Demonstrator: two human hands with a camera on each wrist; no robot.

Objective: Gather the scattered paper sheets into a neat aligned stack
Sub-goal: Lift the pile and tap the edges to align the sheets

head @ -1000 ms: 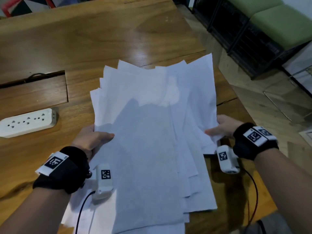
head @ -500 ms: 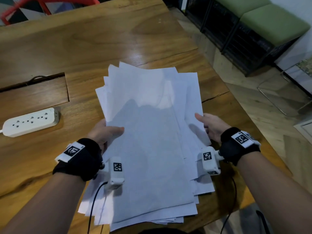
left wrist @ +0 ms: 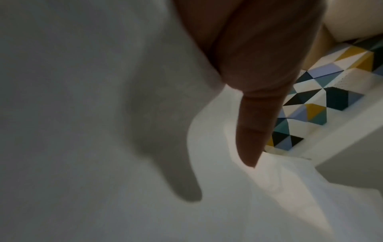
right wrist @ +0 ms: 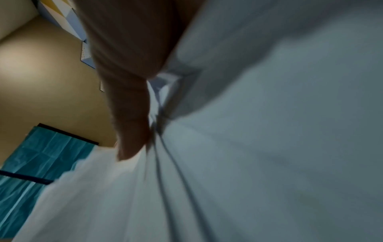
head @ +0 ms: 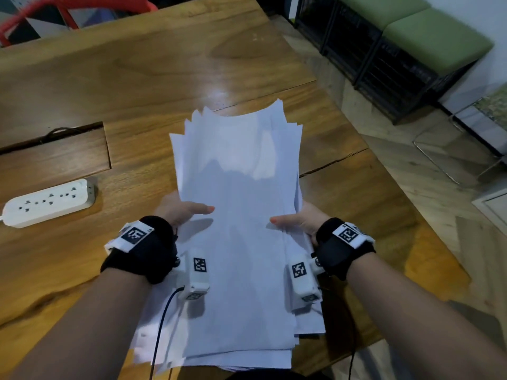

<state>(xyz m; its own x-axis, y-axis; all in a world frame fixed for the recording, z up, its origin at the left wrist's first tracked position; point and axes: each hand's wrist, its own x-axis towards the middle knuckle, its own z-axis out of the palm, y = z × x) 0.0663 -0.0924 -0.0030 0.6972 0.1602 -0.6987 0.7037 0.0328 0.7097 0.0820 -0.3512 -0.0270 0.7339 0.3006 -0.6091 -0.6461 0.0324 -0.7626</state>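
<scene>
A loose stack of white paper sheets [head: 238, 204] is held up over the wooden table [head: 164, 78], its far corners fanned out and uneven. My left hand [head: 181, 208] grips the stack's left edge, thumb on top and fingers underneath. My right hand [head: 297, 220] grips the right edge the same way. In the left wrist view a finger [left wrist: 254, 131] lies against the paper [left wrist: 103, 147]. The right wrist view shows a finger [right wrist: 130, 117] along the layered sheet edges [right wrist: 248, 147], blurred.
A white power strip [head: 49, 202] lies on the table at the left, beside a wooden cable hatch [head: 55, 154]. Green-cushioned black crates [head: 397, 45] stand on the floor at the right. The table's right edge runs close to my right arm. A red chair [head: 68, 6] stands beyond the table.
Both hands have drawn closer together, squeezing the spread sheets into a narrower stack. The sheets that stuck out to the right have slid in under the top sheet.
</scene>
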